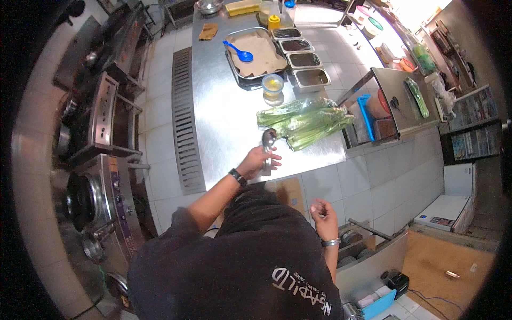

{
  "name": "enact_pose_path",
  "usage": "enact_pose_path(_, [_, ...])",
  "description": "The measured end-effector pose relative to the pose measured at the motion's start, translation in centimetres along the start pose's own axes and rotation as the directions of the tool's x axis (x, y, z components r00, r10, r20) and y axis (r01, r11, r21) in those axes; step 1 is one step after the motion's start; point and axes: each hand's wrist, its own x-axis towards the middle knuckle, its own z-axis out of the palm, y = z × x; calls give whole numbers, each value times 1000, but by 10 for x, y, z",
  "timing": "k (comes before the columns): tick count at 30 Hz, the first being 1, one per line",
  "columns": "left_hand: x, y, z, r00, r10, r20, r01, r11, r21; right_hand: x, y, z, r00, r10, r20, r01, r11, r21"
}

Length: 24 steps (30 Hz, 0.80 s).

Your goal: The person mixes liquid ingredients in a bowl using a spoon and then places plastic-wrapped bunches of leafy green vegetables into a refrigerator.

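My left hand (259, 161) is over the near end of the steel worktable (224, 132), closed around the handle of a metal spoon or ladle (269, 138). The bowl end points away from me. Just beyond it, bunches of leafy green vegetables in clear plastic (306, 122) lie on the table. My right hand (323, 214) hangs right of my body, below the table's near edge, its fingers loosely curled; nothing shows in it. A round clear tub with yellowish contents (273, 85) stands beyond the greens. A blue plastic spoon (240, 53) rests on a paper-lined metal tray (260, 52).
Several steel containers (312, 77) line the table's right side, near a yellow squeeze bottle (274, 22). A floor drain grate (183, 120) runs along the left. Stoves (105, 112) stand farther left. On the right, a steel side table (400, 96) holds another green bunch (417, 97).
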Motion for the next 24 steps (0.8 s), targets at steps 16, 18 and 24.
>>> enact_pose_path(16, [151, 107, -38, 913, 406, -42, -242, 620, 746, 260, -20, -3, 888, 459, -15, -389, 769, 508])
enact_pose_path(18, [194, 116, -18, 896, 440, 63, -225, 327, 918, 303, -9, -6, 891, 452, 35, -389, 723, 572])
enact_pose_path(24, [275, 98, -21, 993, 104, 59, -68, 86, 994, 356, 21, 23, 936, 353, -23, -249, 705, 664])
